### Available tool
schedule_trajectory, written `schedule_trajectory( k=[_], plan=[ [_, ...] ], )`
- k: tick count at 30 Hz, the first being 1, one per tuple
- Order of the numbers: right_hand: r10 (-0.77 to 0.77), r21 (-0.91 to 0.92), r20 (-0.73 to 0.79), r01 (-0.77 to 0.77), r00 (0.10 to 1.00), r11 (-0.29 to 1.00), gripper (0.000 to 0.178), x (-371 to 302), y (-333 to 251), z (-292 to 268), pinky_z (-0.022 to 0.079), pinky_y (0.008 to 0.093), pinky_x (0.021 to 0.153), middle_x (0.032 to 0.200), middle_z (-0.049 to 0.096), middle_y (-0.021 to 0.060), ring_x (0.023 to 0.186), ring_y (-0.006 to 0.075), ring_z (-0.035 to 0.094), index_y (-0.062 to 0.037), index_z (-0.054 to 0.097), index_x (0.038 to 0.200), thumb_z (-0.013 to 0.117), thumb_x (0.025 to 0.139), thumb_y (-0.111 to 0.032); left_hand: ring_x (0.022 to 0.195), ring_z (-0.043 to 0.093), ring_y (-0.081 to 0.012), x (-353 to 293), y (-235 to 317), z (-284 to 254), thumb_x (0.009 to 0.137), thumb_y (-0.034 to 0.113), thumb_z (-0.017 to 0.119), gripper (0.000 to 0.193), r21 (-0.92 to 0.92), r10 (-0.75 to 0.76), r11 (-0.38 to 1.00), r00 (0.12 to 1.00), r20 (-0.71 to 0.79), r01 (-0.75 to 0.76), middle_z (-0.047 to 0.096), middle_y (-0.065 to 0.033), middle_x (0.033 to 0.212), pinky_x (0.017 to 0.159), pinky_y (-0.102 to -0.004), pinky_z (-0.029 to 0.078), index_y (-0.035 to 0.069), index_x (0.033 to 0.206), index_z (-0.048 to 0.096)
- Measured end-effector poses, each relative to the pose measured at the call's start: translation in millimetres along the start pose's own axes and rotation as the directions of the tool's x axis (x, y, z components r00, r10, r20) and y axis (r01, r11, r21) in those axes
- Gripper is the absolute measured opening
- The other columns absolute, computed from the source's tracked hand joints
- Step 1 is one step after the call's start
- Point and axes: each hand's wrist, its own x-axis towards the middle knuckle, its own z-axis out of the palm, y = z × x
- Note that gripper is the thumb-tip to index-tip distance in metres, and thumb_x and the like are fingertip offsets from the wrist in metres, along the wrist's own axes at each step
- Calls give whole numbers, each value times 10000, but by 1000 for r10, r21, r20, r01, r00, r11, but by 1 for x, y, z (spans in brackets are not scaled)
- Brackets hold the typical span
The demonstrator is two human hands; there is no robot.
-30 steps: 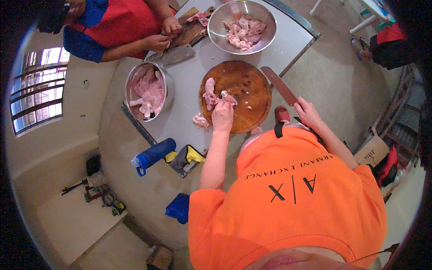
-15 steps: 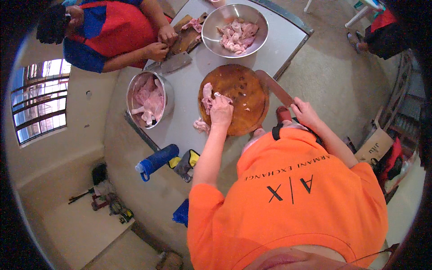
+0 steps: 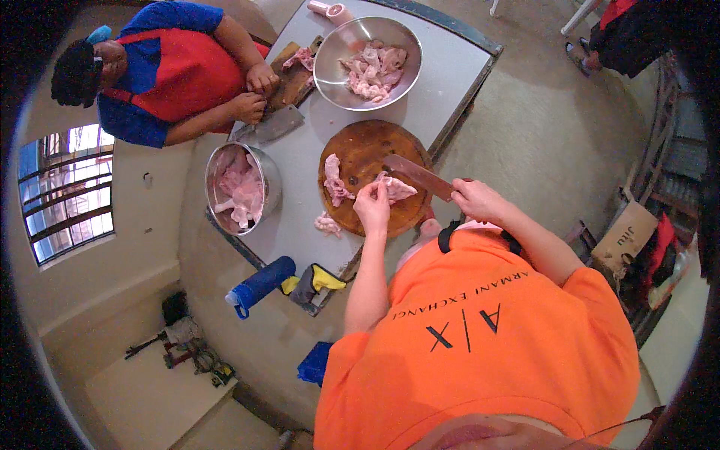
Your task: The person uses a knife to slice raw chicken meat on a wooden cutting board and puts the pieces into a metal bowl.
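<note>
Black lettering (image 3: 469, 331) marks orange shirt (image 3: 487, 386) and carton (image 3: 624, 231).

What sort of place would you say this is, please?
Probably a basic indoor meat-preparation room: raw meat lies in two metal bowls, a round wooden board rests on the table, and a barred window shows at left.

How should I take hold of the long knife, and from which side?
Grip the long knife by its handle, probably from the right: its blade points leftward over the round board, leaving the handle end on the right, where the right hand grips it.
</note>
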Motion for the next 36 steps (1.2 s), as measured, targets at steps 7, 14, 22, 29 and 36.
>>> schedule_trajectory(
  k=[7, 14, 22, 29, 36],
  plan=[
    [-16, -4, 58, 16, 998, 1000, 252, -11, -11, -18, 528, 413, 478, 713, 626, 193, 522, 284, 631, -16, 535, 1002, 420, 943, -232, 761, 606, -294, -31, 20, 14, 863, 130, 629, 150, 286, 364, 898, 930, -50, -336, 596, -181, 857, 672, -381, 498, -19, 861, 636],
    [-76, -184, 101, 94, 992, 978, 247, -16, 2, -31, 517, 477, 600, 768, 632, 199, 653, 355, 645, -32, 538, 984, 431, 938, -249, 849, 575, -358, -36, 18, 30, 844, 117, 616, 129, 360, 425, 854, 903, -63, -376, 561, -182, 903, 737, -435, 482, -7, 842, 581],
    [-113, -299, 123, 146, 986, 943, 250, -11, 16, -33, 492, 522, 699, 820, 644, 219, 777, 408, 635, -41, 519, 1015, 451, 932, -266, 876, 578, -355, -39, 23, 36, 818, 105, 631, 121, 401, 400, 856, 910, -109, -328, 571, -167, 925, 762, -436, 486, 2, 857, 584],
    [-124, -378, 125, 163, 984, 911, 242, -3, 7, -33, 493, 532, 692, 822, 646, 231, 785, 409, 638, -44, 503, 1024, 439, 942, -263, 897, 573, -355, -37, 14, 43, 807, 113, 633, 139, 426, 453, 830, 881, -136, -361, 572, -166, 931, 785, -445, 479, 3, 873, 579],
    [-159, -264, 174, 201, 972, 943, 260, 16, 27, -18, 486, 529, 708, 817, 640, 241, 800, 431, 630, -27, 488, 1051, 423, 947, -255, 905, 573, -355, -40, 18, 48, 817, 101, 601, 124, 465, 434, 828, 883, -179, -313, 576, -166, 935, 790, -440, 476, 0, 886, 577]
  ],
)
